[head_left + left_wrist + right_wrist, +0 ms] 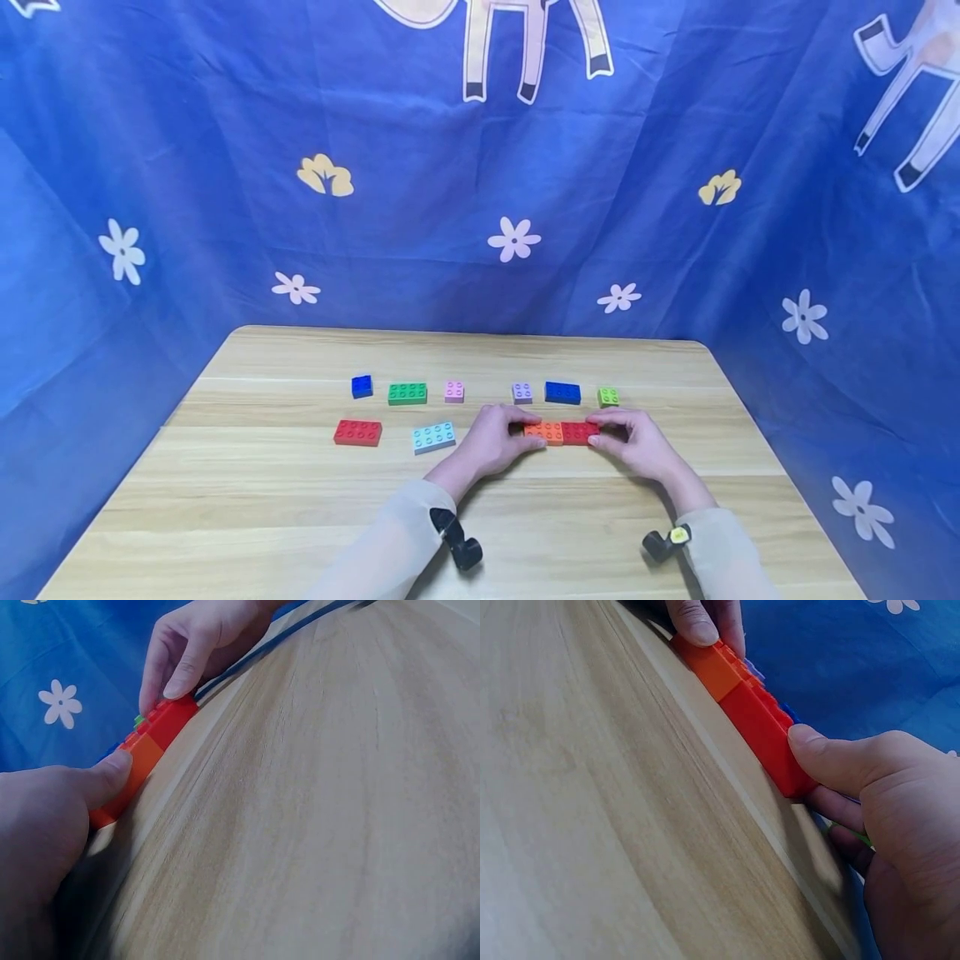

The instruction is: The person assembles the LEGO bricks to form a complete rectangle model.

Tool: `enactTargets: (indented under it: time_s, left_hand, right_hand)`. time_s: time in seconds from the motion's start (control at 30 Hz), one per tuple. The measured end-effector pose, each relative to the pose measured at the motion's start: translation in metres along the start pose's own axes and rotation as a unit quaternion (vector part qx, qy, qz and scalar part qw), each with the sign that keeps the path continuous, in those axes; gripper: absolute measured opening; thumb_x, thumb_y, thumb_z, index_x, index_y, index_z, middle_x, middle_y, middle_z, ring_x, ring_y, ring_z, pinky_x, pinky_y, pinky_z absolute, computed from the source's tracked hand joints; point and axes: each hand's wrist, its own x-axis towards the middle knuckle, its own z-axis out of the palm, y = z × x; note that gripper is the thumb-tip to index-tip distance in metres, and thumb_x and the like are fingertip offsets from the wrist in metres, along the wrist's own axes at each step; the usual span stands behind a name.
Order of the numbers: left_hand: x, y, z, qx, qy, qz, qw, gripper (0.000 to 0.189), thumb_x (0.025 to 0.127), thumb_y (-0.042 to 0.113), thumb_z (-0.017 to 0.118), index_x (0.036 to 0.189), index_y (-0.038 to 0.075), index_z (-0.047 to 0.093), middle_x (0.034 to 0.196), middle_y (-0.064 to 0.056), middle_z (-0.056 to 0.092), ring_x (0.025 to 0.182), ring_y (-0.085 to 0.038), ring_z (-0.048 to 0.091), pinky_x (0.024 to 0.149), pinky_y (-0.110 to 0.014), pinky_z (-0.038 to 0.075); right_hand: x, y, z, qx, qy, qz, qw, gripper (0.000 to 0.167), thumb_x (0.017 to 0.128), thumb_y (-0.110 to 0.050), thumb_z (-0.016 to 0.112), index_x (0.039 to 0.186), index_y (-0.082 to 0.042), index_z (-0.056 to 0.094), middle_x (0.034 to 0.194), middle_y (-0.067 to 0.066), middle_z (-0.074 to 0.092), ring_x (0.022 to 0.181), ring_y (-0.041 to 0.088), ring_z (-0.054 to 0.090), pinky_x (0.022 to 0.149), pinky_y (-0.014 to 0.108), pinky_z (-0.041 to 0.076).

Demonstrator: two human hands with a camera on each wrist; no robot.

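Observation:
An orange brick (553,432) and a red brick (576,432) lie end to end on the wooden table, their short ends touching. My left hand (492,439) pinches the orange brick between thumb and fingers from its left end. On the opposite side, my right hand (639,443) grips the red brick by its right end. Seen from the right wrist, the orange brick (705,669) and the red brick (765,742) form one straight line, studs upward. The fingers behind the bricks are partly hidden in both wrist views.
Left of my hands lie another red brick (357,432) and a light blue brick (433,437). A back row holds a small blue brick (362,386), green (407,394), pink (454,392), lavender (522,393), dark blue (562,392) and lime bricks (608,397). Blue cloth (420,208) hangs behind.

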Motion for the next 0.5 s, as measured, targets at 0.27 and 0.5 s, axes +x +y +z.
enactTargets:
  time_s: [0.27, 0.5]
  left_hand:
    - [-0.001, 0.001, 0.0, 0.001, 0.001, -0.008, 1.0, 0.041, 0.089, 0.039, 0.087, 0.125, 0.021, 0.08, 0.127, -0.002, 0.074, 0.127, -0.027, 0.062, 0.112, -0.045, 0.045]
    - [-0.001, 0.001, 0.0, 0.006, -0.002, -0.012, 0.9999, 0.043, 0.088, 0.043, 0.087, 0.125, 0.022, 0.079, 0.127, -0.001, 0.074, 0.128, -0.026, 0.062, 0.112, -0.045, 0.045]
  right_hand:
    - [0.0, -0.004, -0.003, 0.018, 0.009, 0.001, 0.9998, 0.034, 0.089, -0.017, 0.088, 0.122, -0.011, 0.08, 0.122, 0.002, 0.076, 0.121, 0.028, 0.066, 0.109, 0.044, 0.047]
    - [0.005, -0.011, -0.007, 0.034, 0.004, 0.016, 0.9993, 0.036, 0.089, -0.017, 0.088, 0.122, -0.009, 0.079, 0.122, 0.002, 0.076, 0.123, 0.026, 0.066, 0.109, 0.037, 0.048]
